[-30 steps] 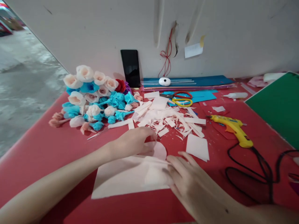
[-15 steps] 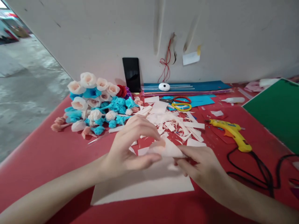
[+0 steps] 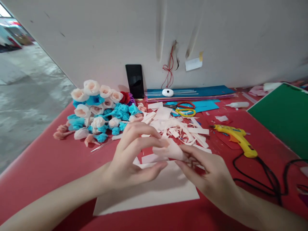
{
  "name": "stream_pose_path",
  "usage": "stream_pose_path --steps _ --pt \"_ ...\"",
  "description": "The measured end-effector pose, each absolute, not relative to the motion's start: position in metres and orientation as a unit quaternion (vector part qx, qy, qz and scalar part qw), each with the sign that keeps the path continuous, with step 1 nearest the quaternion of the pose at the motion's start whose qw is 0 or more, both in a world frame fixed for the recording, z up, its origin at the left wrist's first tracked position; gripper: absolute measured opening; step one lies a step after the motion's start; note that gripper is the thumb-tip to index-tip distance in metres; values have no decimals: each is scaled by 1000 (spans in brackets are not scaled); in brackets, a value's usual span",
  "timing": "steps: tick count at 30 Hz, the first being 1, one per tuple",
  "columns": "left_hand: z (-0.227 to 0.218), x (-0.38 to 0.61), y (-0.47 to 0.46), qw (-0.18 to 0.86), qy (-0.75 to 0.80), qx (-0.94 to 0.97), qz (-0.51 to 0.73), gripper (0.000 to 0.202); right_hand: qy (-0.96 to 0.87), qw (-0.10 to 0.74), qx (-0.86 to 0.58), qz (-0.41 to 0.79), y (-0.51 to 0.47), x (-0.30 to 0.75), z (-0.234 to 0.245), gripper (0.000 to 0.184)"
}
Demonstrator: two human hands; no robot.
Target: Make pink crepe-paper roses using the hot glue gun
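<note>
A small cream paper flower (image 3: 173,150), rolled into a cup shape, is held at its base by my right hand (image 3: 208,170). Its opening faces left, toward my left hand (image 3: 134,154). That hand is curved and open, its fingertips at the flower's upper rim and its thumb apart below; whether the fingertips touch the paper is hard to tell. Under both hands lies a large cream sheet (image 3: 146,199). Cream paper scraps and strips (image 3: 179,128) are heaped just beyond the flower.
Finished paper flowers (image 3: 96,109) are piled at the left. Scissors (image 3: 185,110) lie behind the scraps. At the right are a yellow glue gun (image 3: 238,136) with a black cord, a white bottle (image 3: 238,105) and a green board (image 3: 281,118). A black phone (image 3: 134,81) leans on the wall.
My right fingers have shifted on the flower's base, and the flower has turned a little. My left thumb now sits clear below the flower. The view has tilted slightly upward.
</note>
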State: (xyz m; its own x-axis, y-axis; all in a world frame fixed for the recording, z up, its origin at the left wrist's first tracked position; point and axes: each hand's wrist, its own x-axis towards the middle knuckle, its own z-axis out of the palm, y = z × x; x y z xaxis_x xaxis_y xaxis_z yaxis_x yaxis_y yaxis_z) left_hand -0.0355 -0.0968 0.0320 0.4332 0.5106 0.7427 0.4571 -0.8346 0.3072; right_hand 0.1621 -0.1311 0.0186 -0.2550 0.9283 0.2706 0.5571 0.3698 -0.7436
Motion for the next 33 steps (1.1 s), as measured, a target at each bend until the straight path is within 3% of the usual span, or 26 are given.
stream_pose_path --steps 5,9,17,26,33 --pt "31 -31 -105 -93 282 857 422 21 -756 352 -492 250 -135 163 16 24" --pt "30 -29 -107 -127 294 857 403 17 -752 342 -491 275 -137 162 15 25" --pt "29 -27 -107 -91 303 860 400 14 -754 317 -506 273 -141 163 12 20" --pt "30 -25 -108 -39 300 864 402 14 -721 308 -476 399 -139 159 14 14" --pt "30 -22 -113 28 333 856 396 9 -712 302 -487 406 -137 159 11 10"
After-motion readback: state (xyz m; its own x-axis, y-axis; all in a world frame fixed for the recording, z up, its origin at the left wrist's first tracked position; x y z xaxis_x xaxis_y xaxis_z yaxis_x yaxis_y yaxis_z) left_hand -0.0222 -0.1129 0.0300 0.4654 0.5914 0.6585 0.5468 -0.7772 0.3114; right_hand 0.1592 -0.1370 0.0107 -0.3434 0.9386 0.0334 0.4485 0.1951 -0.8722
